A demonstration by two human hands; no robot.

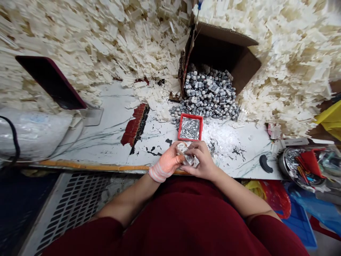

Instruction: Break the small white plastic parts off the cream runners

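Observation:
My left hand (168, 161), in an orange knit glove with white stripes, is closed round a small whitish, partly clear piece (188, 160) at the table's front edge. The fingers of my bare right hand (203, 160) are bent and pinch at the same piece from the right. Much of it is hidden by the fingers, so its exact kind cannot be made out. Just beyond both hands sits a small red tray (179, 128) full of thin shiny metal pins (190, 128). Behind the tray, many short grey-and-white cylindrical parts (211, 90) spill onto the table.
A cardboard box (247, 69) lies open behind the grey parts. Cream plastic strips (112, 42) are heaped along the back. At left a phone (53, 81) leans on a stand. A black curved piece (265, 164) and a cluttered metal bowl (285, 167) are at right.

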